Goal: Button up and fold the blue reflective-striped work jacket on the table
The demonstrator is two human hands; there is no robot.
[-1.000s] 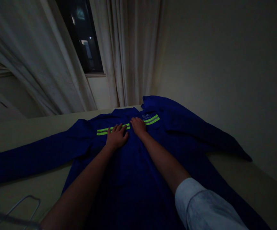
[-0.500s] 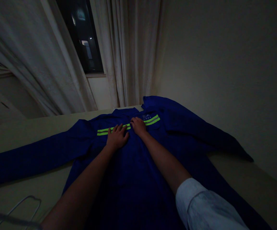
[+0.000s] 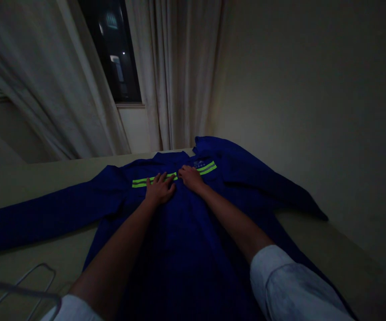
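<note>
A blue work jacket (image 3: 179,232) with yellow-green reflective strips across its chest lies face up, both sleeves out to the sides. My left hand (image 3: 160,189) rests flat on the chest, fingers spread over the left strip near the front opening. Just beside it, my right hand (image 3: 190,178) has its fingers curled together at the front edge, by the inner end of the right strip. The fabric under those fingertips is mostly hidden. White printing shows above the right strip. Dim light hides detail in the lower part.
The jacket lies on a pale yellow-green surface (image 3: 39,263). A thin grey cable (image 3: 19,290) loops at the lower left. Beyond the far edge hang light curtains (image 3: 176,80) with a dark window (image 3: 117,58) between them. A plain wall (image 3: 296,98) stands at the right.
My view has shifted slightly, so the scene sits a little further left. The right hand's fingers look more curled at the front edge. My left hand keeps its place on the chest.
</note>
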